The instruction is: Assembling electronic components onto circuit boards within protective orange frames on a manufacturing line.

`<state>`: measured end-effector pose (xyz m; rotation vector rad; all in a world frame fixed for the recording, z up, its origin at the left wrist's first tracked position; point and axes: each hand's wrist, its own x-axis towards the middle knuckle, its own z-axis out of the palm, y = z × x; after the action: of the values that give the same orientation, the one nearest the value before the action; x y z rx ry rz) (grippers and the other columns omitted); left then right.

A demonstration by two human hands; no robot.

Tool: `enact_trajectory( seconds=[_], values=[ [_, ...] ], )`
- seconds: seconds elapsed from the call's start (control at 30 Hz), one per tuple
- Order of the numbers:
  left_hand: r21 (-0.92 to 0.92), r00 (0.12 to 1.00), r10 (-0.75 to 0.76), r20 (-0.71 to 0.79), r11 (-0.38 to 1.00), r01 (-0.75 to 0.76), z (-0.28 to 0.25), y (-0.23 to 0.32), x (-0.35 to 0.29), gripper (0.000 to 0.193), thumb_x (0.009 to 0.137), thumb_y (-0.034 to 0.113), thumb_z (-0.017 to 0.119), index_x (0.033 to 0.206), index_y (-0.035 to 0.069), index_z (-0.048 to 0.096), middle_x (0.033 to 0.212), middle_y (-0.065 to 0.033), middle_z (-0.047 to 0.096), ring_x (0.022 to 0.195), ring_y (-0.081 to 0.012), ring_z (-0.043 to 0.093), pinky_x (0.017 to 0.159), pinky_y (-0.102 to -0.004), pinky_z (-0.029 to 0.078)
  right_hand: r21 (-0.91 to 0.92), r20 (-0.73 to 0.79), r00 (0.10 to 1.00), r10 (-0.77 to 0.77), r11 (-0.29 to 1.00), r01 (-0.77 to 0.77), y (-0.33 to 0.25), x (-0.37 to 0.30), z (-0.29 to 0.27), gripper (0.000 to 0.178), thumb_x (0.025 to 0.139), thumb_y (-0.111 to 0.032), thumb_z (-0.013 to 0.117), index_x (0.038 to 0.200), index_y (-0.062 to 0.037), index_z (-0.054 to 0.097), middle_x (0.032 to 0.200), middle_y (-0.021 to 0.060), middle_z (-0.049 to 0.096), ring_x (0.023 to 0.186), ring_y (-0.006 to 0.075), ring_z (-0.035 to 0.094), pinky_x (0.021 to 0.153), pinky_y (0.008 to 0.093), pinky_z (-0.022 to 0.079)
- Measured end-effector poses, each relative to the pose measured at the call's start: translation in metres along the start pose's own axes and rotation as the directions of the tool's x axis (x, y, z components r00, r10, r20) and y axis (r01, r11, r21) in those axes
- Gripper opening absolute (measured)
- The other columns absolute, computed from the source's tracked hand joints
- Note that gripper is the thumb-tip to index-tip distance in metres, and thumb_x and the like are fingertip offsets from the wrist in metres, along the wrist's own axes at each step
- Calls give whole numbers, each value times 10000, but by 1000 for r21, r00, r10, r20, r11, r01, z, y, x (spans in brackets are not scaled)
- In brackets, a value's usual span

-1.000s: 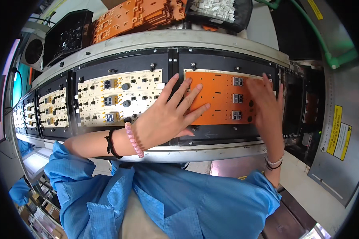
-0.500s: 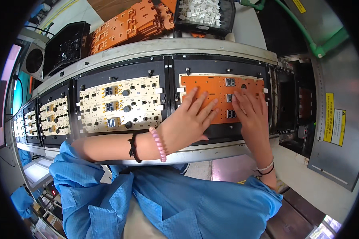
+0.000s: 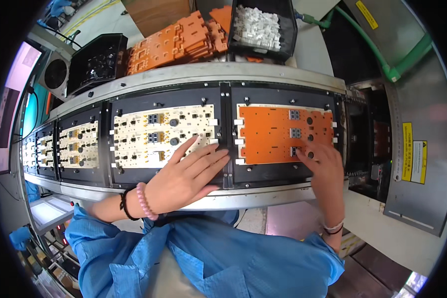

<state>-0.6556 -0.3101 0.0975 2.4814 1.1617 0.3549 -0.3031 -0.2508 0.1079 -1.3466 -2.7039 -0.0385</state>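
Fingers (image 3: 314, 149) apart over orange panel (image 3: 263, 126)

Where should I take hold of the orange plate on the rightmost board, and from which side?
Probably its two long edges, far and near, coming from above: the orange plate lies flat, and white connectors crowd its left and right ends, while the long edges look freer. The right hand overlaps its near right corner, so gripping left of that seems better.
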Motion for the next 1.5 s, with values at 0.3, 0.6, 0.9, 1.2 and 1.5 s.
enact_trajectory(
  seconds=[0.3,0.6,0.9,1.2,1.5],
  values=[
    [-327,906,-273,-322,931,165,-40,-39,-97,277,929,-1,541,1154,33,699,1033,-122,736,1015,-284,687,1077,-481,445,562,-544,608,578,789,-248,26,-31,-18,402,1012,80,387,1298,6,659,1100,108,695,910,141,635,876,273,505],
    [-419,691,-425,-584,888,192,-17,-75,-190,247,1091,122,437,1219,-6,605,957,-94,658,587,-69,537,564,-228,425,583,-624,560,545,802,-131,28,26,-49,301,1080,-70,459,1310,9,636,1085,78,667,847,91,576,825,244,491],
    [-423,791,471,-391,671,-609,-131,34,-54,219,993,135,556,1062,50,747,1149,-101,726,944,-232,708,781,-334,560,629,-472,848,242,766,132,35,189,-51,239,1028,-9,474,1153,-3,678,1035,69,674,841,100,605,760,244,511],
    [-246,453,273,-849,554,-795,-109,67,-46,188,946,82,585,1038,-68,652,1050,-192,644,920,-362,642,791,-390,560,-85,39,996,-76,993,79,33,340,82,526,862,-152,743,1327,-31,530,1194,234,585,1104,439,612,954,473,515],
    [-100,367,207,-907,739,-666,-92,51,-75,205,957,62,569,1037,-113,641,1060,-218,653,933,-365,665,808,-406,590,196,48,985,-168,968,155,64,368,124,413,895,-122,736,1207,-27,482,1121,280,525,1040,482,545,900,501,455]
  ],
)
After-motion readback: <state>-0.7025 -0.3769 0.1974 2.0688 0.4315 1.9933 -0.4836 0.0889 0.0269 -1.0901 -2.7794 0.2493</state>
